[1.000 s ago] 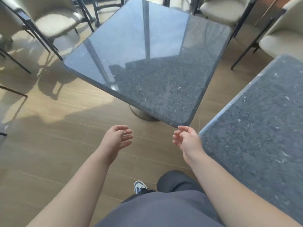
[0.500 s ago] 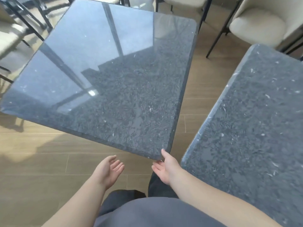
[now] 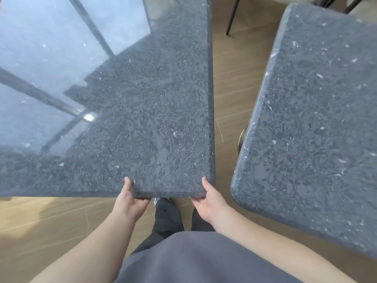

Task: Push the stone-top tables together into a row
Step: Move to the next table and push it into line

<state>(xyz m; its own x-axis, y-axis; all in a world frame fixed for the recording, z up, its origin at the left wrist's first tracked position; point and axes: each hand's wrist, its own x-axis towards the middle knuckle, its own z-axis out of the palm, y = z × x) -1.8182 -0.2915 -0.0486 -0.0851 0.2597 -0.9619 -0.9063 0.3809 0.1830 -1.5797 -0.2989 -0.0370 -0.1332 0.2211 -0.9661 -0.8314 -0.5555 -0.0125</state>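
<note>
Both bare forearms reach forward and slightly inward. The left hand (image 3: pixel 130 199) and right hand (image 3: pixel 208 203) each grip the near edge of the table (image 3: pixel 142 119), thumbs lying on top; the fingers seem curled underneath, out of sight.

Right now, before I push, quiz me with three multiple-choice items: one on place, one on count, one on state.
1. Where do both hands grip?
A. near edge of the left table
B. right table's corner
C. a chair back

2. How many stone tops show?
A. one
B. two
C. three

3. Are the tables joined?
A. touching
B. stacked
C. apart

A: the left hand and right hand hold the near edge of the left stone-top table, thumbs on top.
B: that one plus the right stone-top table.
C: a strip of wooden floor shows between them.
</note>
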